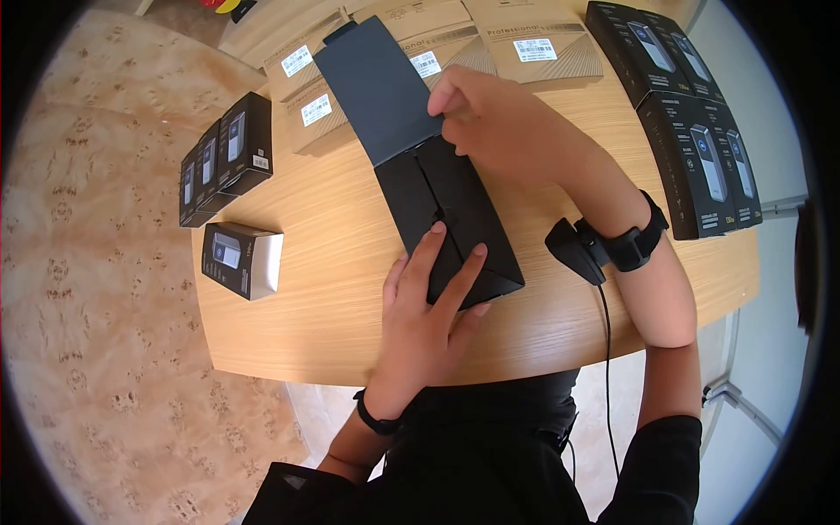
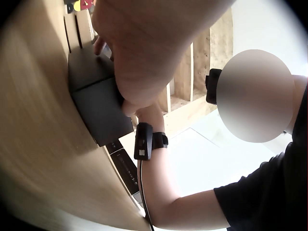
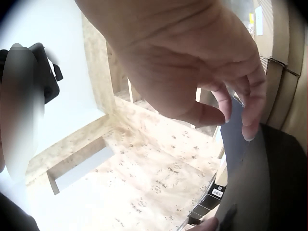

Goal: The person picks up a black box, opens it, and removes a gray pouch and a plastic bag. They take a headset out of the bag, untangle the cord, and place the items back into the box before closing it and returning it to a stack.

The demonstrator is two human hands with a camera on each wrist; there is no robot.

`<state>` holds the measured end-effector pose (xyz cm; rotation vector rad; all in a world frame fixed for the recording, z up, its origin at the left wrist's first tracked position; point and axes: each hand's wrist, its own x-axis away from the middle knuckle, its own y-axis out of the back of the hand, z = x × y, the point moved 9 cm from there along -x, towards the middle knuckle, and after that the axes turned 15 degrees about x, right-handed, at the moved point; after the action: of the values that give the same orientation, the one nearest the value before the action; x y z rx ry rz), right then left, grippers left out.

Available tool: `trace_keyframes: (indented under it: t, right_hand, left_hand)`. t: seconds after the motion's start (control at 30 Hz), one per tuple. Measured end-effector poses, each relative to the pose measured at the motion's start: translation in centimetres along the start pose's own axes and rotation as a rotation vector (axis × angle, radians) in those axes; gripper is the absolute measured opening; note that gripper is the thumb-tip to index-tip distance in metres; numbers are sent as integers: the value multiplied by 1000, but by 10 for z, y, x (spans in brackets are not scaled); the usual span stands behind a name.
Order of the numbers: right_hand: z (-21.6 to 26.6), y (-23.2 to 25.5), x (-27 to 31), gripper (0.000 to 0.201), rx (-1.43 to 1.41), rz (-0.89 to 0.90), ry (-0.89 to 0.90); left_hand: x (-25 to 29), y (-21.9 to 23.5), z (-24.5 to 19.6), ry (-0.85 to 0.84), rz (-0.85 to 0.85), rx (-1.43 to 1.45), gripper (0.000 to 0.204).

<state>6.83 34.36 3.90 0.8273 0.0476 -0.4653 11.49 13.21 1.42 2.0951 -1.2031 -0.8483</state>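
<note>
A long black box lies on the table in the head view, its lid folded back away from the person to show a grey inner face. Two black flaps meet along a slit on its top. My left hand rests on the near end of these flaps with fingers spread. Over the lid's right edge, close to the fold, hovers my right hand. Its fingers are loosely bent; in the right wrist view a gap shows between the thumb and the fingertips. The box's inside is hidden.
Brown cartons with white labels line the table's far side. Small black printed boxes stand at the left, with a single one nearer. More black boxes stand at the right. A cable hangs from the right wrist camera.
</note>
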Motion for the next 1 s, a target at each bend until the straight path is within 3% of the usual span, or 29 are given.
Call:
trace_keyframes:
  t: [0.13, 0.23, 0.33, 0.37, 0.47, 0.57, 0.67, 0.8, 0.83, 0.93, 1.0]
  right_hand:
    - [-10, 0, -4, 36, -346, 68, -201]
    - [4, 0, -5, 33, -514, 177, -86]
    - [22, -8, -3, 25, -353, 357, 51]
    - [25, -10, 0, 24, -288, 364, 81]
    - [34, -12, 9, 21, -124, 359, 159]
    - [39, -13, 14, 21, -47, 310, 227]
    - [44, -13, 15, 19, -25, 262, 250]
    - [45, -17, 17, 15, -38, 268, 249]
    - [47, -18, 18, 14, -26, 270, 257]
    - [52, -17, 21, 12, 18, 286, 230]
    - [57, -13, 24, 12, 26, 259, 259]
  left_hand:
    - [3, 10, 15, 16, 23, 29, 60]
    - [4, 21, 18, -1, -1, 74, 53]
    - [20, 14, 37, 47, 122, -7, 42]
    - [23, 13, 48, 168, 61, 96, 35]
    - [29, 23, 61, 235, -84, 250, 68]
    - [23, 47, 43, 150, -262, 185, 94]
    - [33, 53, 55, 184, -372, 379, 110]
    - [25, 53, 34, 72, -198, 38, 93]
    - [22, 52, 32, 91, -228, 134, 70]
    - [21, 44, 29, -8, -152, 110, 51]
    - [19, 42, 29, 17, -149, 114, 40]
